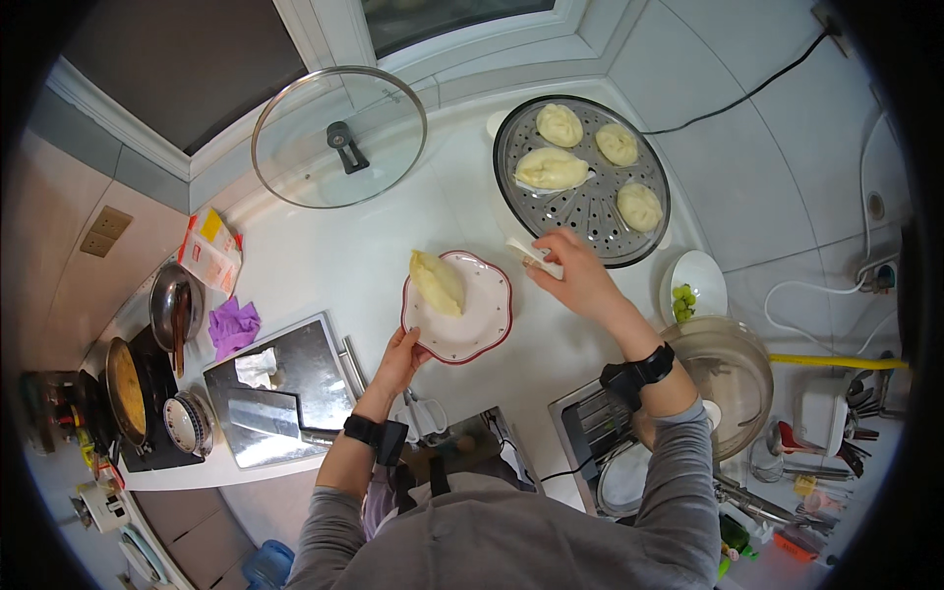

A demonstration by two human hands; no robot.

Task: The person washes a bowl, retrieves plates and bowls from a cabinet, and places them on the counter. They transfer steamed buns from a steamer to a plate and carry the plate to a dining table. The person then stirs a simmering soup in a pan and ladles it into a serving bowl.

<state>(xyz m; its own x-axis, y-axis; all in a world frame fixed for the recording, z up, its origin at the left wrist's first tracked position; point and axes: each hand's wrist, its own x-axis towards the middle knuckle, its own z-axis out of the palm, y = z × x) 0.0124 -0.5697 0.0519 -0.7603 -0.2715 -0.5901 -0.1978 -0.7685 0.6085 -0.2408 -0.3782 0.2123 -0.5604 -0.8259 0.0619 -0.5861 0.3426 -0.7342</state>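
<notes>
My left hand [404,360] grips the lower left rim of a white plate [483,306] with a scalloped red edge. On the plate's left part lies a long pale yellow steamed bun [436,284]. To the right of the plate, my right hand [571,269] holds a small pale piece [522,249] between thumb and fingers; whether it is paper or dough I cannot tell. Just beyond that hand is a round perforated steamer tray [590,214]. It bears several round buns [639,207] and one long bun [552,169] on a white liner.
A glass lid [295,162] lies at the back. At left are a cutting board [317,369] with a cleaver [262,414], a purple cloth [234,327] and a pan [127,391]. A white bowl [706,280] with green grapes, a large translucent basin [759,391] and the sink [571,428] are at right.
</notes>
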